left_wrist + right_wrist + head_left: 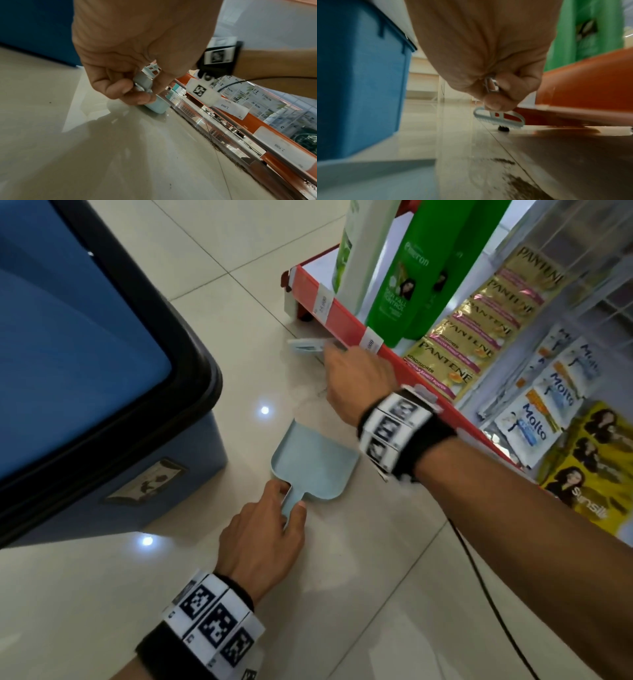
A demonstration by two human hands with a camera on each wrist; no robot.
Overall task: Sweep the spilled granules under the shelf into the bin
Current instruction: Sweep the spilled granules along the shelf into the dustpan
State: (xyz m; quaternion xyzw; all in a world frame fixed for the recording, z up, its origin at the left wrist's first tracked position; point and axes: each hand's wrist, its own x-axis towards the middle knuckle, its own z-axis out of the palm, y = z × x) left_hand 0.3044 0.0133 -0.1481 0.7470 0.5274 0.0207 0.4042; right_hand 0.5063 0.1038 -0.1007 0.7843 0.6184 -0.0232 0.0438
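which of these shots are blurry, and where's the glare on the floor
Head view: mostly sharp, with two bright lamp reflections on the floor tiles near the blue bin; the small brush is smeared by motion. Right wrist view: blurred throughout, worst on the orange shelf edge; the granules smear dark. Left wrist view: clearest, the left hand shadowing the tiles.

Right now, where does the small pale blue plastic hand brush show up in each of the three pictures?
Head: pale blue plastic hand brush upper centre, beyond the right hand, blurred.
Left wrist: not visible; only the pale blue dustpan there.
Right wrist: centre, below the fingers, just above the floor.
Shared landmark: the shelf's red-orange front edge.
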